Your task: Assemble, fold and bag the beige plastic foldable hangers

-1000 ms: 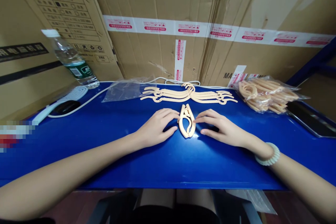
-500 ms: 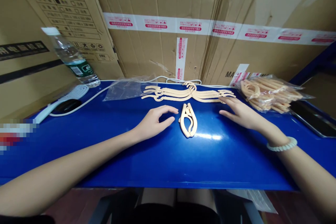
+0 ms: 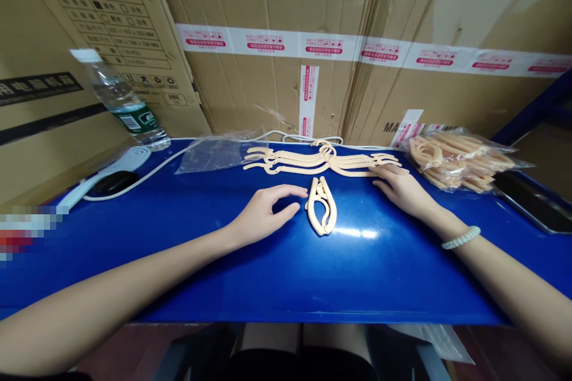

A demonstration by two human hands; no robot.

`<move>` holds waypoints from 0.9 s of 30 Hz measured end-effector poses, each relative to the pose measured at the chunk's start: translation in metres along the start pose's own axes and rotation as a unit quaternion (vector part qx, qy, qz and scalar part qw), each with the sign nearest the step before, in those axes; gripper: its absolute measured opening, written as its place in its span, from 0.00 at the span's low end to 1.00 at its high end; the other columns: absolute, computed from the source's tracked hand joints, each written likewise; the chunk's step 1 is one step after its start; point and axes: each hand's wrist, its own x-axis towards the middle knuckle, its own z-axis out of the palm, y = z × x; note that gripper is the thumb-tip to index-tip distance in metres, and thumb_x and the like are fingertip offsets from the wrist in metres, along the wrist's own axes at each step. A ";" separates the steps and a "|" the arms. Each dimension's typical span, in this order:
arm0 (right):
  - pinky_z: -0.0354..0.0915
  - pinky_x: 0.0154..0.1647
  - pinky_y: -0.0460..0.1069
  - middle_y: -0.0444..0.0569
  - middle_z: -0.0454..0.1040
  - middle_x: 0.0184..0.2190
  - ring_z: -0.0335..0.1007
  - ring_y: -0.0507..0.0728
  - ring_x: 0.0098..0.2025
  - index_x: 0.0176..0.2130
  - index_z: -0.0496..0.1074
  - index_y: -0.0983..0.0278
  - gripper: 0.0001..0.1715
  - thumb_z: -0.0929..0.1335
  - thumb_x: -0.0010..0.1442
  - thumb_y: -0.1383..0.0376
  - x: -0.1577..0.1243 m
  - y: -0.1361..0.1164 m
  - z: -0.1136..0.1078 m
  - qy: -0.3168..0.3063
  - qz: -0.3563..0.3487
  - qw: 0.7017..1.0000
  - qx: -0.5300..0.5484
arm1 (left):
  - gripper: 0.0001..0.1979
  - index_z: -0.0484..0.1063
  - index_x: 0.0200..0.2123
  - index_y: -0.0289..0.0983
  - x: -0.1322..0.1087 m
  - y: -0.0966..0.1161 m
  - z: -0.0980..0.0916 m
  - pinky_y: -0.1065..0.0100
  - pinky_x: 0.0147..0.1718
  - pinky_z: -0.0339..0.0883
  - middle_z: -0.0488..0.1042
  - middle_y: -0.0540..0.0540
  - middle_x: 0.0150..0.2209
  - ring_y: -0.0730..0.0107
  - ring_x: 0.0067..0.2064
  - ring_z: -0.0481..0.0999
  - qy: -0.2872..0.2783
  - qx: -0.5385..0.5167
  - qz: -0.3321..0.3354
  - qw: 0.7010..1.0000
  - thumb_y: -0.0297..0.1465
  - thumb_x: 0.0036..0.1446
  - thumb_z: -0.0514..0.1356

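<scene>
A folded beige plastic travel hanger [image 3: 331, 202] lies on the blue table, its two arms swung together. Just left of it is my left hand [image 3: 268, 211], fingers stretched forward and thumb apart, holding nothing. Behind, several unfolded hangers [image 3: 295, 168] lie spread in a row, their hooks bunched at the middle. My right hand [image 3: 404, 186] rests at the right end of the front one, fingers extended over its arm and thumb apart. Whether the fingertips press on the hanger is hard to make out.
A clear bag of folded hangers [image 3: 465, 161] lies at the right, beside a dark phone [image 3: 536, 202]. An empty plastic bag [image 3: 212, 153], a water bottle [image 3: 129, 107], a hairbrush [image 3: 129, 158], a black mouse-like object [image 3: 115, 182] and a white cable [image 3: 165, 164] are leftward. Cardboard [image 3: 277, 89] stands behind.
My right hand has drawn in slightly, its wrist shifting left and its fingers lower over the front hanger's right end. My left hand has edged toward the folded hanger.
</scene>
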 end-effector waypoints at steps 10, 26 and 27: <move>0.71 0.38 0.56 0.54 0.76 0.34 0.74 0.61 0.36 0.35 0.74 0.63 0.16 0.66 0.66 0.53 0.004 -0.014 -0.015 0.020 0.025 0.997 0.067 | 0.15 0.76 0.50 0.39 0.000 0.005 0.000 0.51 0.61 0.68 0.79 0.44 0.53 0.58 0.57 0.77 0.009 -0.028 -0.020 0.999 0.32 0.61 0.59; 0.71 0.33 0.55 0.51 0.79 0.33 0.76 0.61 0.31 0.45 0.75 0.59 0.15 0.68 0.65 0.52 -0.005 -0.038 -0.073 0.058 0.068 0.989 0.117 | 0.25 0.61 0.60 0.39 0.012 -0.006 -0.004 0.52 0.59 0.69 0.66 0.35 0.64 0.58 0.56 0.78 0.136 -0.233 -0.158 0.950 0.32 0.60 0.60; 0.70 0.33 0.54 0.50 0.79 0.34 0.76 0.60 0.31 0.44 0.75 0.60 0.15 0.67 0.66 0.53 -0.005 -0.041 -0.071 0.044 0.055 0.990 0.119 | 0.26 0.59 0.61 0.40 0.012 -0.006 -0.004 0.53 0.58 0.70 0.65 0.36 0.65 0.59 0.55 0.78 0.144 -0.235 -0.155 0.949 0.33 0.61 0.60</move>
